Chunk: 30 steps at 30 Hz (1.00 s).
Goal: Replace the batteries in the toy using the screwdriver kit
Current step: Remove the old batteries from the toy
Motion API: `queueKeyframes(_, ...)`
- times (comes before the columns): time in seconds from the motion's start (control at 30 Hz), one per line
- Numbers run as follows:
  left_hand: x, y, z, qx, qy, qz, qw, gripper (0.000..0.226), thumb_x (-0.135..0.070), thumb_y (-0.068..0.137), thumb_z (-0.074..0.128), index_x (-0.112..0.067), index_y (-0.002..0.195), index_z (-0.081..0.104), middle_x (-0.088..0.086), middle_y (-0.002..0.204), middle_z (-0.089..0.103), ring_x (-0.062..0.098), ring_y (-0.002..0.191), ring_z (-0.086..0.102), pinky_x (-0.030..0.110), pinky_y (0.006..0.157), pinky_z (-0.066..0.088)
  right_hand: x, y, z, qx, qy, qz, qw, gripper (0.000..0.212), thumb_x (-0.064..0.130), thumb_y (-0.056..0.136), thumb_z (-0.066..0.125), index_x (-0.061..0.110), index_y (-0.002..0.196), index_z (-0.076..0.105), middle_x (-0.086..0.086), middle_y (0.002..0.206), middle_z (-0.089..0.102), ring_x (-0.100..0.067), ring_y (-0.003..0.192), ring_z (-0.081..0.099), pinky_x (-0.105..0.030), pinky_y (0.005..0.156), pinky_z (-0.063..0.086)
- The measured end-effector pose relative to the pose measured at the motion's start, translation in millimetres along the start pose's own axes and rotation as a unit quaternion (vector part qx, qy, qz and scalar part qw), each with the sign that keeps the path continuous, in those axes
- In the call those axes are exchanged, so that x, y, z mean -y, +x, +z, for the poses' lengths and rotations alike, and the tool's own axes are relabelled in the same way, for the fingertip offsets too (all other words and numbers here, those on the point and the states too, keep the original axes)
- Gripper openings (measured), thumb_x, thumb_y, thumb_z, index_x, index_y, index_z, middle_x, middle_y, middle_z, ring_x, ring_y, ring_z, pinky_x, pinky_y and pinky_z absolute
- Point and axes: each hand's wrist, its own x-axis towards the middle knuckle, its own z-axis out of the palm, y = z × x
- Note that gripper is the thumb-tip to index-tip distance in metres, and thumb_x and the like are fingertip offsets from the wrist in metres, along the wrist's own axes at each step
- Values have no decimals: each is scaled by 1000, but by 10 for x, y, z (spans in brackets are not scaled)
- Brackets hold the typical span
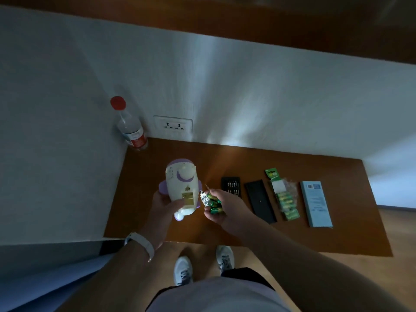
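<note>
My left hand [163, 204] grips the white-and-purple toy [182, 190] over the left of the brown worktop [337, 239], its rectangular battery bay open and showing yellow toward me. My right hand [221, 207], just beside it, is curled round a cluster of green batteries [213, 204]. Farther right lie the screwdriver bit tray [231, 186], a green battery pack [287, 203] and a pale blue box [316, 203], their print too small to read.

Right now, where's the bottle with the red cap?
Head view: the bottle stands in the far left corner of the table, against the wall, left of the socket.
</note>
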Motion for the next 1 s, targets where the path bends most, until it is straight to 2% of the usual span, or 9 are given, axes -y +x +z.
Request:
queueKeyframes(0.13, 73, 21, -45, 2, -2, -14, 1000, 56, 9, 83, 66, -15, 129, 47, 11, 118, 67, 26, 111, 65, 33, 80, 56, -44, 23, -108, -6, -34, 1, 999, 7, 12, 95, 63, 17, 98, 68, -12, 106, 64, -20, 81, 70, -31, 67, 59)
queueKeyframes(0.23, 111, 6, -67, -2, -4, -17, 1000, 66, 12, 79, 68, -15, 134, 43, 11, 121, 66, 28, 113, 63, 43, 90, 55, -69, -1, -122, -38, 33, 46, 998, 15, 22, 94, 67, 12, 102, 74, -19, 113, 62, -25, 79, 70, -33, 61, 59)
queueKeyframes(0.33, 101, -17, -86, -5, -1, -3, 1000, 63, 11, 78, 70, -25, 125, 48, 5, 117, 69, 25, 111, 65, 41, 90, 56, -91, -29, -120, -33, 41, 41, 998, 19, 25, 93, 69, 10, 102, 75, -19, 113, 61, -23, 70, 71, -33, 61, 58)
queueKeyframes(0.4, 87, -33, -116, -4, 12, 4, 1000, 70, 9, 79, 71, -21, 135, 42, 6, 122, 66, 24, 113, 64, 41, 92, 55, -101, -54, -110, -31, 47, 34, 998, 19, 24, 93, 69, 9, 102, 75, -19, 109, 61, -20, 62, 71, -33, 60, 58)
queueKeyframes(0.53, 55, -84, -188, -15, 48, 17, 999, 85, 2, 80, 74, -25, 147, 28, -3, 122, 63, 12, 110, 62, 26, 82, 54, -108, -124, -87, -25, 46, 21, 998, 23, 24, 93, 68, 8, 110, 71, -18, 106, 62, -20, 64, 70, -33, 61, 59)
queueKeyframes(0.6, 42, -94, -232, -7, 65, 28, 998, 78, -1, 81, 74, -27, 144, 34, -4, 122, 62, 13, 112, 62, 24, 80, 55, -121, -163, -86, -23, 46, 15, 999, 23, 23, 93, 68, 8, 110, 70, -18, 106, 61, -20, 63, 70, -33, 61, 59)
queueKeyframes(0.73, 26, -128, -309, -6, 82, 28, 996, 69, -6, 83, 73, -26, 141, 41, -2, 124, 63, 14, 113, 62, 29, 86, 53, -182, -263, -68, -25, 53, 8, 998, 22, 22, 93, 68, 7, 110, 71, -16, 100, 60, -18, 57, 69, -33, 60, 59)
queueKeyframes(0.9, -4, -163, -358, -11, 118, 20, 993, 61, -16, 85, 74, -32, 136, 43, -8, 122, 60, 7, 111, 58, 20, 75, 47, -280, -377, -60, -29, 66, 7, 997, 23, 17, 89, 72, 5, 108, 68, -16, 97, 57, -19, 55, 66, -34, 60, 59)
queueKeyframes(1.0, -14, -173, -373, -8, 155, 27, 987, 63, -20, 85, 75, -32, 137, 43, -6, 130, 56, 15, 122, 53, 27, 86, 48, -324, -443, -57, -35, 70, 5, 997, 21, 17, 89, 72, 6, 106, 67, -15, 99, 56, -21, 63, 64, -34, 61, 59)
